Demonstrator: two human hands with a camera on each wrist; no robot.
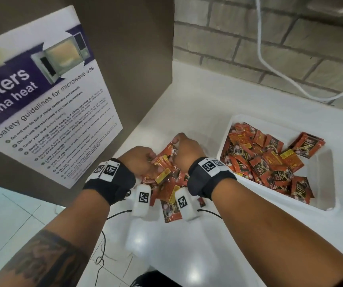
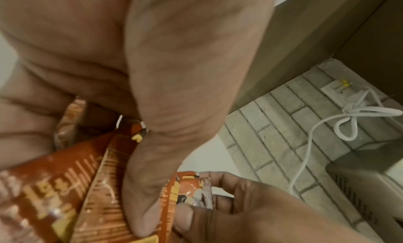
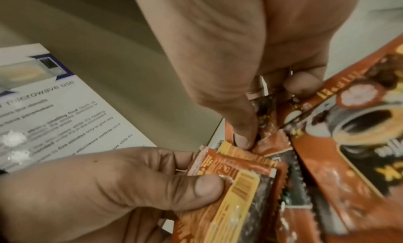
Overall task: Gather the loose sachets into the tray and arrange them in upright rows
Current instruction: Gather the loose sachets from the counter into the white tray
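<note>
A heap of orange and black coffee sachets [image 1: 167, 183] lies on the white counter between my wrists. My left hand [image 1: 143, 162] grips a small stack of sachets [image 3: 231, 191], thumb on top. My right hand [image 1: 184, 150] reaches into the heap from above, and its thumb and fingers pinch sachets [image 3: 268, 119] there. The white tray [image 1: 321, 179] stands to the right, holding many sachets [image 1: 269, 158] lying jumbled and flat. One sachet [image 1: 307, 145] leans over the tray's far rim.
A brown panel with a microwave safety poster [image 1: 42, 112] stands close on the left. A brick wall [image 1: 280, 48] with a hanging white cable [image 1: 269, 63] is behind. Black wires [image 1: 104, 241] trail from my wrists over the counter's front edge.
</note>
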